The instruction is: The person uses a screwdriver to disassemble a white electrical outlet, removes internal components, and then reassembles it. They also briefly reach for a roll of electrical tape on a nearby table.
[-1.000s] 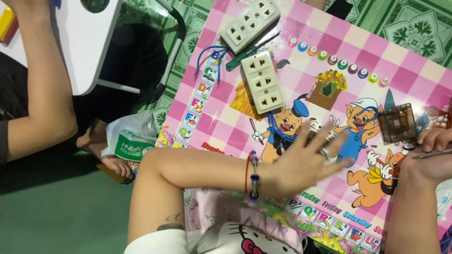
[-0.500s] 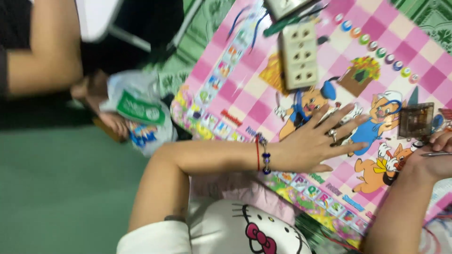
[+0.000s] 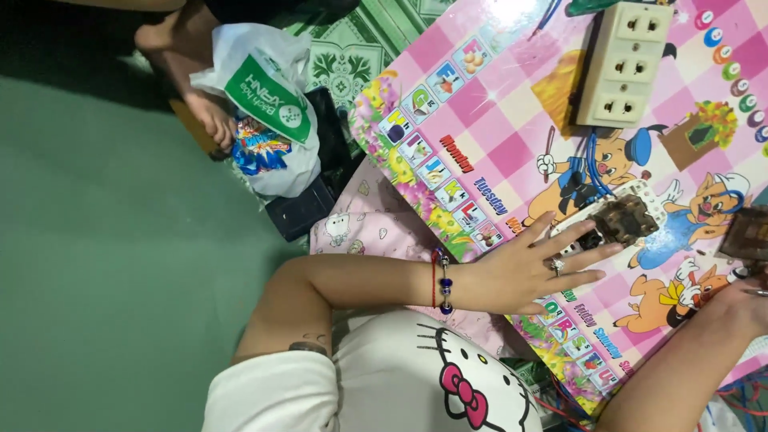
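Centre-right of the frame, an opened socket part (image 3: 620, 220) with brown innards lies on the pink checked cartoon table (image 3: 480, 104), blue wires (image 3: 594, 164) curling above it. The left hand (image 3: 524, 268) reaches in flat, fingers spread wide, fingertips touching the part's white casing, gripping nothing. At the right edge the right hand (image 3: 740, 300) is half out of frame; its grip can't be made out, beside a small brown piece (image 3: 744, 234). Upper right, a cream socket strip (image 3: 624, 64). Upper left, a white plastic bag (image 3: 268, 120) rests on the green floor (image 3: 104, 264).
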